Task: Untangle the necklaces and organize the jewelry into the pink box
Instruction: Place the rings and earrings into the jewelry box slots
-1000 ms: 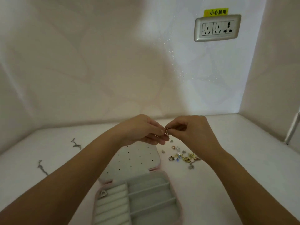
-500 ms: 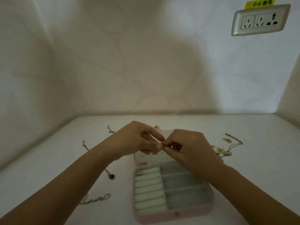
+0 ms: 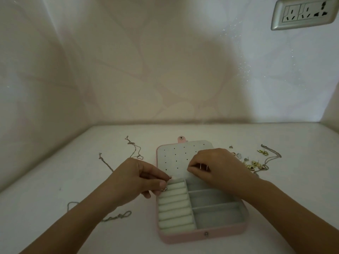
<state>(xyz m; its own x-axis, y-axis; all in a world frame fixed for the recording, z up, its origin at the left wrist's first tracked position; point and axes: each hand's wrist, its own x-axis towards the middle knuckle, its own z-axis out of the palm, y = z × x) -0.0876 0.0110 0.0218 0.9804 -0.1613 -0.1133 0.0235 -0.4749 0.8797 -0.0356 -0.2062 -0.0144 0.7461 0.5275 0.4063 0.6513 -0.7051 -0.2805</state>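
It's a pale, boxed-in corner. The back wall [image 3: 165, 61] carries faint wallpaper with large soft leaf shapes, cream in the middle and cooler, bluish white towards the right, where tiny glitter flecks [image 3: 244, 68] catch the light. A broad dim shadow [image 3: 174, 85] lies across its centre. High at the right sits a silver socket panel [image 3: 305, 13] with white inserts. The left wall [image 3: 22, 88] is duller and the right wall [image 3: 333, 107] shows only as a sliver. Below them runs a white tabletop [image 3: 45, 180], brightest along its far edge.
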